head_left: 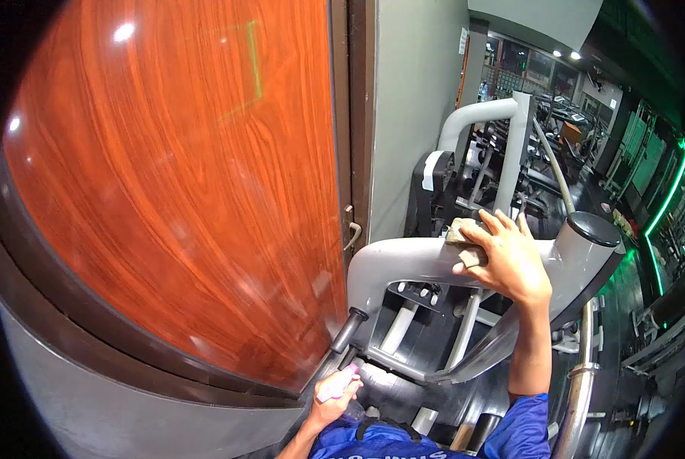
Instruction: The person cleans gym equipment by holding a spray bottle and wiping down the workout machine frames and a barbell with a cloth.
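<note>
My right hand [513,264] presses a beige cloth [460,232] onto the top of a curved grey tube of a gym machine [404,258]. Its fingers spread over the cloth, and part of the cloth shows beside the thumb. Lower down, near my body, my left hand [327,405] is wrapped around a spray bottle [338,385] with a pink and white head. Most of the bottle's body is hidden by the hand or in shadow. A black cap [593,228] tops the machine's thick post, right of my right hand.
A reddish wood-grain panel [197,176] fills the left side, with a metal handle [353,232] at its right edge. Another grey machine frame [509,153] stands behind. A metal pole [580,398] rises at the right, and more gym equipment lines the dark floor.
</note>
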### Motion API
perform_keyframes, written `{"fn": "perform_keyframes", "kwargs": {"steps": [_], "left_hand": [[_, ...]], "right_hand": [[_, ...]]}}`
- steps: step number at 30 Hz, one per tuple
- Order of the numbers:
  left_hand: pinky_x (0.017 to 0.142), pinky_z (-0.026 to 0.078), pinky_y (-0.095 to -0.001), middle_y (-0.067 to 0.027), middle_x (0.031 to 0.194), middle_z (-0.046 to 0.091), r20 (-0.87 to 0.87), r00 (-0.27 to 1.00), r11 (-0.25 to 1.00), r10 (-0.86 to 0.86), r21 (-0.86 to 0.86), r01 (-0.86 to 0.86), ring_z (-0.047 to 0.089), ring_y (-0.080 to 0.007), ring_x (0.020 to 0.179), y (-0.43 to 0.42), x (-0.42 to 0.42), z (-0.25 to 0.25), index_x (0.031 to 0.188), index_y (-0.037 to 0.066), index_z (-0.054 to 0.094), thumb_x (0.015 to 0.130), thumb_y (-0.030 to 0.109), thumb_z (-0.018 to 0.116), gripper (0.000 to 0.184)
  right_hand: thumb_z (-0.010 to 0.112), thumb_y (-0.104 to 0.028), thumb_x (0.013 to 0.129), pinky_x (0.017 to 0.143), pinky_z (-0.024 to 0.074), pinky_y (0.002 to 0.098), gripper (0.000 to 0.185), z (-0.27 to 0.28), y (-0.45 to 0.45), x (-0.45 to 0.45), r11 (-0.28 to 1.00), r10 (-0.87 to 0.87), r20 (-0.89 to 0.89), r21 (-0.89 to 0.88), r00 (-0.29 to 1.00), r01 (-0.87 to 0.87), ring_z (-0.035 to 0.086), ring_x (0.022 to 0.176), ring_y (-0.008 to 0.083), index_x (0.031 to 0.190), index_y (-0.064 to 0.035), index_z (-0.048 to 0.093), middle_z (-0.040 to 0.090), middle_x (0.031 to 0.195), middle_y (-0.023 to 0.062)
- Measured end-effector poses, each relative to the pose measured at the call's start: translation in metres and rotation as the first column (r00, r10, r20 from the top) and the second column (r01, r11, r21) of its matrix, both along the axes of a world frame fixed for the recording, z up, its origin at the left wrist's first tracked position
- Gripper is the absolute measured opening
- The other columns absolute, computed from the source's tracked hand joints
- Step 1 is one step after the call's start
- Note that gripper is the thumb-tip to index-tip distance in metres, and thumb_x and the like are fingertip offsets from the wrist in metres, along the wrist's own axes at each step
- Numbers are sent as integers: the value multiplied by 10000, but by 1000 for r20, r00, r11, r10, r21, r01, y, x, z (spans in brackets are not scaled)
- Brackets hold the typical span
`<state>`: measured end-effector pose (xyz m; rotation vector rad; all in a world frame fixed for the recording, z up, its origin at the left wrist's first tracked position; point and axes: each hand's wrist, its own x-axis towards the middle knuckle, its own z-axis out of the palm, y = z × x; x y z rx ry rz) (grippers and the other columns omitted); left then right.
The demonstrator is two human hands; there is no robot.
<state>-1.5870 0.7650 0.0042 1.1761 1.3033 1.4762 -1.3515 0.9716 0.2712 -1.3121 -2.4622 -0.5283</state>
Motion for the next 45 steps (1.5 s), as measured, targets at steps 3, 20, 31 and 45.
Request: {"fn": "perform_keyframes", "kwargs": {"steps": [3,20,31,45], "left_hand": [[577,510,-239,-66,822,700,5,1000,1000,13,1,-13,623,-93,624,-1,-1,-4,1028,-15,673,891,74,668,164],[584,512,-234,-61,831,702,37,999,999,-20,-24,21,620,-87,631,9,-2,-7,1060,-12,662,895,87,673,193],[585,511,-239,-72,844,697,22,999,999,-30,-16,31,622,-98,634,17,-1,-8,1050,-13,656,898,69,662,173],[581,508,-241,-82,832,693,34,954,952,298,-77,-295,628,-99,629,-28,-40,-18,1005,-28,656,894,41,649,131]], "right_hand": [[689,-405,815,992,433,445,457,0,14,11,983,68,-106,-161,992,-84,584,1141,341,1197,-165,622,562,1311,176],[669,-308,837,792,540,396,341,-3,29,6,989,74,-106,-119,992,-87,679,923,264,1144,-160,670,672,1102,82],[670,-240,818,710,555,420,213,-80,73,-86,951,303,-73,-33,950,-306,685,834,293,1014,-160,659,653,944,95],[517,-247,922,767,486,591,285,-266,117,-272,976,215,605,-146,766,-159,646,1030,293,1085,-136,722,694,1097,92]]}}
